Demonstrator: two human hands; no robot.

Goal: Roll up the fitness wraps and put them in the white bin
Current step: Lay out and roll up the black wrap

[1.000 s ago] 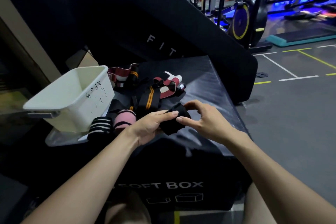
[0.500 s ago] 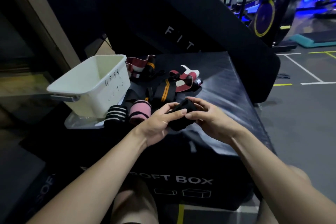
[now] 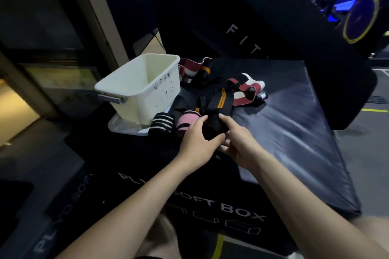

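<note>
Here, both hands gripping black wrap point(image 3: 213, 127)

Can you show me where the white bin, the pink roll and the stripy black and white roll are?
white bin point(image 3: 145, 92): head view, on its front wall.
pink roll point(image 3: 186, 121): head view, on its pink side.
stripy black and white roll point(image 3: 161, 125): head view, on its striped side.

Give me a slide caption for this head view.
Both hands, left hand and right hand, roll a black wrap beside the white bin.
</note>
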